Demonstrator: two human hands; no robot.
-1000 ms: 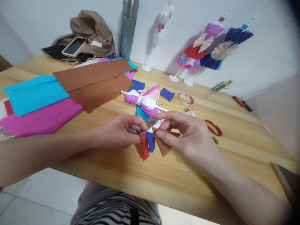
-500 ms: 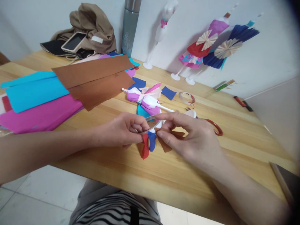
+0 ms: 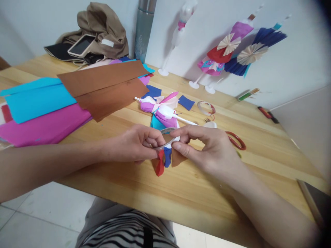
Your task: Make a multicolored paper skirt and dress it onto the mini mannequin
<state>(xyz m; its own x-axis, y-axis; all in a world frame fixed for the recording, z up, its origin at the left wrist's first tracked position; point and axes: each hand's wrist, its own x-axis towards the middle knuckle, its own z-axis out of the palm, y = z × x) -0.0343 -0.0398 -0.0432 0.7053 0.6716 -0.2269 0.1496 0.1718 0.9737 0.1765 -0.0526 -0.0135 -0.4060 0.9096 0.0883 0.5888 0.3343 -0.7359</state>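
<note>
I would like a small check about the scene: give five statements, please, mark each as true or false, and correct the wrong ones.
1. The left hand holds a pale ring. True.
2. The red strip hangs to the right of the blue strip in the picture. False: it hangs to the left of it.
3. The phone lies face down. False: its dark screen faces up.
4. The figure with the red skirt stands left of the dark blue figure in the picture. True.
5. The right hand holds the red loop. False: it pinches the brown piece; the loop lies on the table.
</note>
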